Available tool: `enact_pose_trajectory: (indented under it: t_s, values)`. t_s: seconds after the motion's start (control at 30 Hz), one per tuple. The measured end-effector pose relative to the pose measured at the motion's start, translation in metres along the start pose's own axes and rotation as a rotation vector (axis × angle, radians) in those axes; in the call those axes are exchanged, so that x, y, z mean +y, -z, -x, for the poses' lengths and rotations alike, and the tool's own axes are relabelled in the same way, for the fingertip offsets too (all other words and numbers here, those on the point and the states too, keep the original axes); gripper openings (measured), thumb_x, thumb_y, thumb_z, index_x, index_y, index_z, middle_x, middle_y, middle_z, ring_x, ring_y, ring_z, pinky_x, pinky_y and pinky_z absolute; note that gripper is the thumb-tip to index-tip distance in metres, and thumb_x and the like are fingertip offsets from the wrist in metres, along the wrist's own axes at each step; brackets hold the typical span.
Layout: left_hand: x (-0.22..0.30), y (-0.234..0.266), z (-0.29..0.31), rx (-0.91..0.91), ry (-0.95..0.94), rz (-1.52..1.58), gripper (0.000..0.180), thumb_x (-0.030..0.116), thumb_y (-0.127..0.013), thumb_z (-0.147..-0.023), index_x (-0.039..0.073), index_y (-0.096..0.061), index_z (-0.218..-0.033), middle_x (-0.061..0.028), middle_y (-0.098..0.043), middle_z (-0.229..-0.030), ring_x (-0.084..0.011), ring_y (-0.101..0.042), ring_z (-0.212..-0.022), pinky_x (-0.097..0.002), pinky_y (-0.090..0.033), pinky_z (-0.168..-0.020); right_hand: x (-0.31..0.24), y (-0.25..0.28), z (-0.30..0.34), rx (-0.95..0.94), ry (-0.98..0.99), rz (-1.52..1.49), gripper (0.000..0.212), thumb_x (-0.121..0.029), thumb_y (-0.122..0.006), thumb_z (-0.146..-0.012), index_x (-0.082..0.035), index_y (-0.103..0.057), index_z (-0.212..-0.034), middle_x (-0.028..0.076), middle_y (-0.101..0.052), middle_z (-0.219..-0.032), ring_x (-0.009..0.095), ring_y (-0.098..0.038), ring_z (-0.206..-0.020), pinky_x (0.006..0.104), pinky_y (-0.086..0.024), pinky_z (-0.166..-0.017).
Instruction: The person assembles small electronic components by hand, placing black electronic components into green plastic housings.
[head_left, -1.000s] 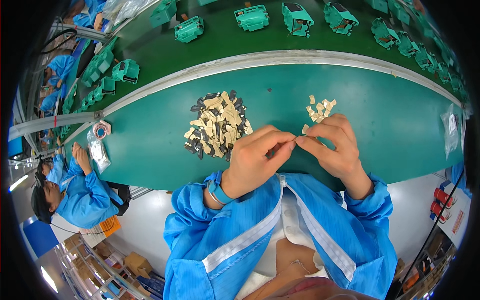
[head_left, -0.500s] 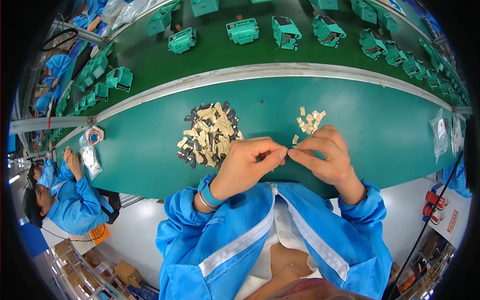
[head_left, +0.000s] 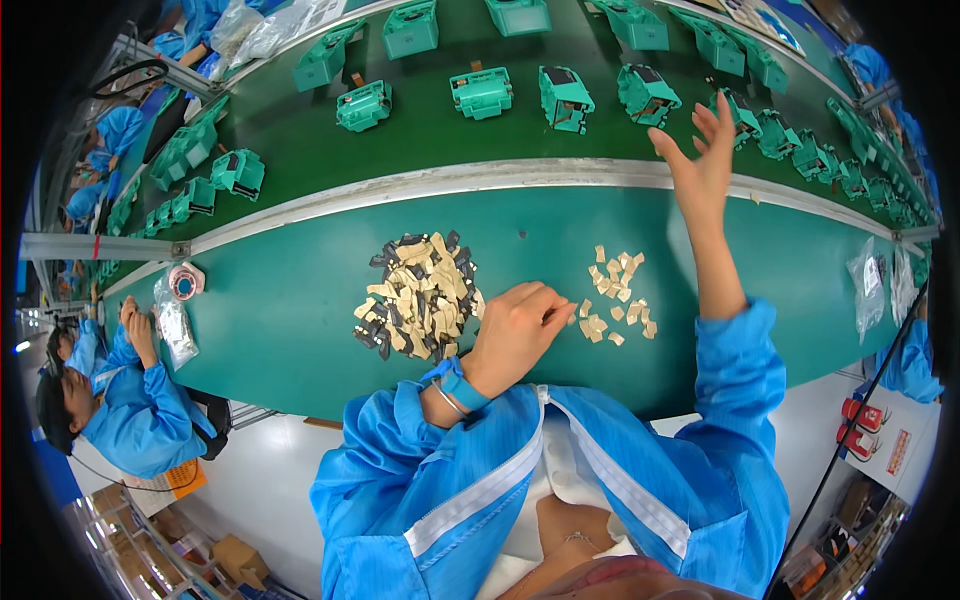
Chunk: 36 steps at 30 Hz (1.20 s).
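My left hand is closed in a pinch just right of a pile of small tan and black pieces. Whatever its fingertips hold, if anything, is too small to make out. To the right of that hand lies a loose scatter of small cream-coloured pieces on the green worktop. Reaching forward over the green belt, my right hand has its fingers spread and nothing visible in it. It is nearest to two green plastic housings with dark parts, one at its left and another partly behind its fingers.
A pale metal rail separates the worktop from the belt, which carries rows of green housings. A tape roll and clear plastic bags lie at left, more bags at right. A co-worker in blue sits at left.
My right hand has left my left hand's fingertips, opened and gone forward over the belt. My left hand stays pinched near the pile. The cream scatter now shows in full, nearer me.
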<state>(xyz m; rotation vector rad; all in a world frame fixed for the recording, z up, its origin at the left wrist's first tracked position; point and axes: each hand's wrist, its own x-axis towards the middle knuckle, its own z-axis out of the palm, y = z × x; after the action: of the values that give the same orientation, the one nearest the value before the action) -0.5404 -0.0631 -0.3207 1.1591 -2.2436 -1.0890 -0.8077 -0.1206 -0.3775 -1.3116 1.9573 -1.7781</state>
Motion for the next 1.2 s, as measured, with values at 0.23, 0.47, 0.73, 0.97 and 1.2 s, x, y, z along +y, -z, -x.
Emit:
enact_pose_trajectory:
  t_s: [0.23, 0.47, 0.73, 0.97, 1.2]
  values:
    - [0.003, 0.015, 0.002, 0.13, -0.066, -0.108, 0.029, 0.001, -0.071, -0.078, 0.004, -0.064, -0.106, -0.0112, -0.061, -0.101, -0.0213, -0.061, -0.08, -0.0305, -0.051, -0.067, 0.062, -0.034, -0.029, -0.111, -0.26, -0.171, 0.101, -0.019, -0.08, -0.071, -0.002, -0.017, -0.148, 0.014, -0.061, -0.109, 0.017, -0.06, -0.092, 0.029, -0.048, -0.079]
    - [0.022, 0.041, -0.009, 0.001, 0.205, 0.545, 0.083, 0.006, -0.075, -0.077, 0.007, -0.027, -0.146, -0.0142, -0.028, -0.146, -0.0261, -0.047, -0.124, -0.038, -0.043, -0.099, -0.066, 0.021, 0.004, -1.073, -0.456, -0.766, 0.091, -0.002, -0.072, -0.074, -0.007, -0.021, -0.15, 0.007, -0.061, -0.098, 0.01, -0.058, -0.086, 0.0219, -0.046, -0.071]
    - [0.032, 0.033, -0.001, -0.139, 0.486, 1.127, 0.072, 0.001, -0.071, -0.081, -0.001, -0.028, -0.14, -0.0127, -0.051, -0.126, -0.0202, -0.053, -0.116, -0.0325, -0.047, -0.094, -0.113, 0.036, 0.046, -0.243, 0.108, 0.05, 0.048, -0.005, -0.072, -0.082, -0.002, -0.054, -0.127, 0.011, -0.063, -0.108, 0.017, -0.062, -0.087, 0.0269, -0.05, -0.077]
    - [0.041, 0.037, 0.007, 0.065, 0.321, 0.989, 0.073, -0.003, -0.07, -0.08, -0.001, -0.027, -0.138, -0.014, -0.054, -0.123, -0.0212, -0.058, -0.11, -0.0331, -0.049, -0.092, -0.14, 0.064, 0.092, -0.447, -0.666, -0.751, 0.014, 0.005, -0.069, -0.082, 0.006, -0.061, -0.093, 0.011, -0.066, -0.087, 0.014, -0.064, -0.076, 0.026, -0.053, -0.069]
    - [0.046, 0.04, 0.007, 0.123, 0.281, 0.897, 0.078, -0.005, -0.069, -0.078, -0.001, -0.022, -0.14, -0.0167, -0.053, -0.125, -0.0227, -0.058, -0.112, -0.034, -0.049, -0.093, -0.15, 0.058, 0.092, -0.501, -0.728, -0.708, 0.016, 0.009, -0.069, -0.079, 0.003, -0.06, -0.091, 0.006, -0.064, -0.082, 0.009, -0.063, -0.074, 0.0205, -0.051, -0.064]
